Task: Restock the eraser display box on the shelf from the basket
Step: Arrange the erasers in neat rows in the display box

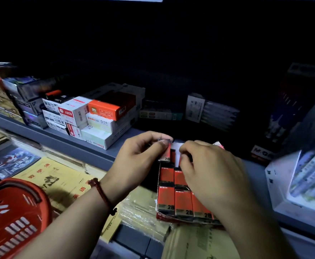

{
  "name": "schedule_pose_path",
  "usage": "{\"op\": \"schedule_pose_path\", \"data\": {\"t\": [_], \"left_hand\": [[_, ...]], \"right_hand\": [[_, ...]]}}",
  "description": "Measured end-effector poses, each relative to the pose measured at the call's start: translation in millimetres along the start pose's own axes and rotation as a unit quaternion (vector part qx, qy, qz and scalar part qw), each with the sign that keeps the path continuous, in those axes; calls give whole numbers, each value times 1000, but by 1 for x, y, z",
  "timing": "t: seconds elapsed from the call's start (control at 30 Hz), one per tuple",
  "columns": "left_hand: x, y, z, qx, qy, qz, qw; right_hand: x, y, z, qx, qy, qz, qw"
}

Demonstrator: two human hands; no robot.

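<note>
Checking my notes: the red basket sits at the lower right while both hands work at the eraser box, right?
Not quite. The head view shows the red basket at the lower left; both hands, left and right, are at the eraser box.

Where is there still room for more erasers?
The box is packed along its front rows. Room shows only at the back, where the left hand holds an eraser beside the right hand. The bare shelf lies between the boxes and the hands.

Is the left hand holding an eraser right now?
Yes, the left hand pinches a red 2B eraser above the display box.
</note>
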State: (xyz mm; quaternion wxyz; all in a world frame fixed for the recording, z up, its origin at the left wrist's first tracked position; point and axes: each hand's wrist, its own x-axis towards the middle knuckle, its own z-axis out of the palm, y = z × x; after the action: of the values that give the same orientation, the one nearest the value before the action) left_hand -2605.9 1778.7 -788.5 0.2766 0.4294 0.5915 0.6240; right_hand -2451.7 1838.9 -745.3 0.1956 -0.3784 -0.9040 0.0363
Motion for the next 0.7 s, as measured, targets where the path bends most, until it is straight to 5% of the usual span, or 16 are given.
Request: {"op": "schedule_pose_path", "data": {"t": [0.3, 0.7], "left_hand": [[0, -5, 1, 39, 1, 17, 999], [-5, -4, 1, 61, -35, 59, 996]], "right_hand": [[3, -1, 1, -41, -69, -13, 997], [1, 0, 3, -35, -65, -24, 997]]}}
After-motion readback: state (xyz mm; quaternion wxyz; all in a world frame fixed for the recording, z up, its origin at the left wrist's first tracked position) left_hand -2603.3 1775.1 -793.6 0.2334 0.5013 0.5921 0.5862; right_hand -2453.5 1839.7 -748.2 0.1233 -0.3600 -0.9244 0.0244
